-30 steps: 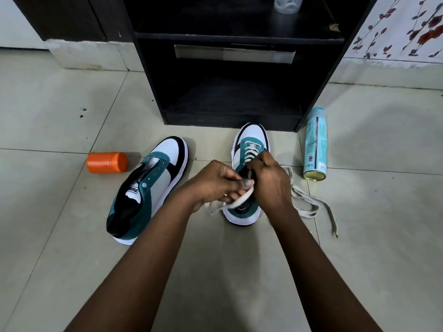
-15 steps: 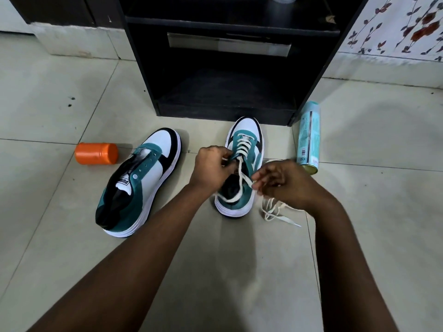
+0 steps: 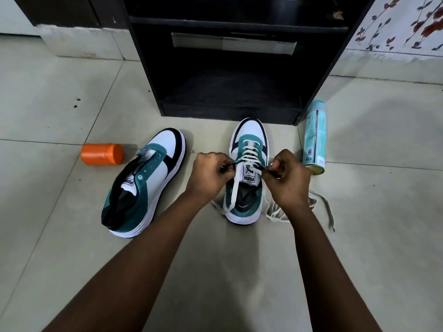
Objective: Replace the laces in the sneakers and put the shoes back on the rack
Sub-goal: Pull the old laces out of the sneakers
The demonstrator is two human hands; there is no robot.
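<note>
Two teal, white and black sneakers stand on the tiled floor in front of a black rack (image 3: 230,109). The right sneaker (image 3: 249,140) is threaded with a cream lace (image 3: 248,149) most of the way up. My left hand (image 3: 211,172) pinches the lace at the shoe's left top eyelet. My right hand (image 3: 288,178) pinches the lace at the right top eyelet. One loose lace end runs down over the shoe's opening. The left sneaker (image 3: 148,178) lies unlaced, tilted toward the upper right.
An orange container (image 3: 102,154) lies on its side left of the unlaced shoe. A pale blue spray can (image 3: 315,136) lies right of the laced shoe. Loose cream lace (image 3: 321,204) is heaped on the floor behind my right wrist.
My right hand has come back from the floor lace to the shoe's right eyelet. My left hand has shifted to the left eyelet, and both now pull the lace sideways.
</note>
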